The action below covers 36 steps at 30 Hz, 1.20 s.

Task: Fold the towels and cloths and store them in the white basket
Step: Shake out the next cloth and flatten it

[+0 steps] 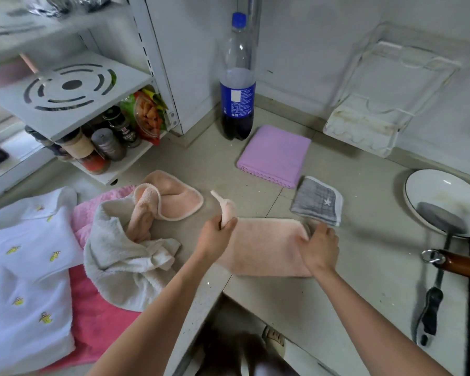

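Observation:
A peach towel (263, 245) lies flat on the counter in front of me. My left hand (215, 234) grips its left end and lifts that corner up. My right hand (319, 246) presses on the towel's right end with fingers spread. A folded purple cloth (274, 156) and a folded grey cloth with a white star (316, 200) lie behind the towel. To the left lies a heap: another peach cloth (171, 196), a crumpled white towel (120, 256), a pink towel (92, 316) and a white garment with yellow prints (25, 267). No white basket is in view.
A tall soda bottle (238, 85) stands at the back by the wall. A white shelf unit with spice jars (103, 142) is at the back left. A white pan (442, 196), a ladle (437, 267) and a brown handle (456, 263) lie right. The counter edge (201, 318) cuts inward below my arms.

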Tool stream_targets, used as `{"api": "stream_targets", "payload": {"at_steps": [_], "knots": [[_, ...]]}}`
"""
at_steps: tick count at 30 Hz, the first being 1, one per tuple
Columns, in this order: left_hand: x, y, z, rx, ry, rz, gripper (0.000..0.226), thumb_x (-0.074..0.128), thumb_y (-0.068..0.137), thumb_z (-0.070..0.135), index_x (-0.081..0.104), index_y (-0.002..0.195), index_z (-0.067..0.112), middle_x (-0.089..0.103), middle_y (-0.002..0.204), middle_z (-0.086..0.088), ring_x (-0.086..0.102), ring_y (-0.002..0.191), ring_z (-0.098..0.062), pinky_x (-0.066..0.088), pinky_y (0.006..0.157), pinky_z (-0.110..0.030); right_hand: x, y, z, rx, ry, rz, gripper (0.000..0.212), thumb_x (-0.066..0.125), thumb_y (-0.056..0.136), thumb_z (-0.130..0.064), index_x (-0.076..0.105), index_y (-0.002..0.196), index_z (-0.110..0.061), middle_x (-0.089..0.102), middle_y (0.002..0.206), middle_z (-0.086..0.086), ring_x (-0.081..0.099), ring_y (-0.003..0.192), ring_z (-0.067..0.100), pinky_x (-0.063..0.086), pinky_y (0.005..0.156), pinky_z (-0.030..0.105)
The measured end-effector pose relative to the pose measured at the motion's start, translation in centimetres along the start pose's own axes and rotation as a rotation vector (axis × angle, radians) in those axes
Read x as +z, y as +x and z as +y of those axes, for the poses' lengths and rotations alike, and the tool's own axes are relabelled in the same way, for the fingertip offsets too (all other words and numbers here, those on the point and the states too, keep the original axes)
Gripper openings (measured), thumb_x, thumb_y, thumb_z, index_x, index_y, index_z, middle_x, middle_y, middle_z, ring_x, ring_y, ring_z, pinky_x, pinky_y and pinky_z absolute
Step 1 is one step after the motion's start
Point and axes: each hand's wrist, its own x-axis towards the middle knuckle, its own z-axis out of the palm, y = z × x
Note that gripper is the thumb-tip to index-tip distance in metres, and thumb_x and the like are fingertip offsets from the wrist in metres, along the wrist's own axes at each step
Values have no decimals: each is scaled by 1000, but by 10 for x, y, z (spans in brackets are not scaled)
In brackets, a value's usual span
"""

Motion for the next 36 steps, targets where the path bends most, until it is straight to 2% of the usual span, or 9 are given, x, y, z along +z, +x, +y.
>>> {"api": "stream_targets", "payload": {"at_steps": [4,7,12,16,22,26,29,34,36], "knots": [[31,-10,17,12,-15,-143,33,58,92,23,38,67,14,35,59,4,32,50,-10,25,43,-18,-10,15,10,39,227,-187,17,70,79,-15,54,78,-8,60,82,6,58,82,25,34,61,27],[48,-16,26,15,-68,-230,19,58,92,16,49,78,8,40,62,0,37,47,-5,30,45,-14,-12,18,9,103,483,-241,36,65,82,-7,44,54,-15,48,58,-1,46,60,18,30,47,24],[67,-21,39,55,-58,-235,8,62,91,17,61,97,12,59,81,4,53,71,-6,38,58,-7,-17,9,4,129,800,-360,25,57,90,-6,61,67,-15,62,70,2,55,64,16,44,58,26],[77,-24,45,73,-49,-252,15,65,88,17,62,101,11,62,88,7,59,85,-11,41,66,-10,-23,8,-1,39,753,-396,16,54,92,-7,65,81,-11,66,84,8,60,77,20,49,73,33],[83,-28,49,40,-147,-303,21,65,88,16,62,109,13,64,85,11,63,85,-8,49,78,-17,-30,7,-10,-76,584,-408,18,47,95,-10,64,92,-3,65,88,11,56,77,18,44,70,29],[73,-31,49,-82,-460,-506,39,41,92,-12,56,121,8,66,104,-8,67,92,-19,57,82,-31,-36,4,-12,-114,643,-488,20,60,92,-26,63,101,-9,69,98,6,66,90,18,50,82,31],[56,-26,38,-58,-591,-637,51,35,87,-21,56,122,9,66,114,-14,64,106,-24,54,89,-37,-34,6,-12,-157,541,-395,21,73,80,-18,63,96,-11,68,92,4,65,85,19,50,75,29],[33,-10,23,67,-335,-120,41,42,86,-13,59,109,16,62,108,5,57,102,-16,45,77,-19,-50,14,-13,-215,455,-343,16,61,87,-7,63,103,-7,65,94,3,59,81,16,43,63,19],[22,-4,16,205,-218,-146,35,61,88,3,54,115,25,53,118,16,49,109,-1,37,88,-18,-65,13,-13,-245,548,-449,17,56,92,-8,61,108,-13,65,98,2,59,82,11,45,65,13]]}}
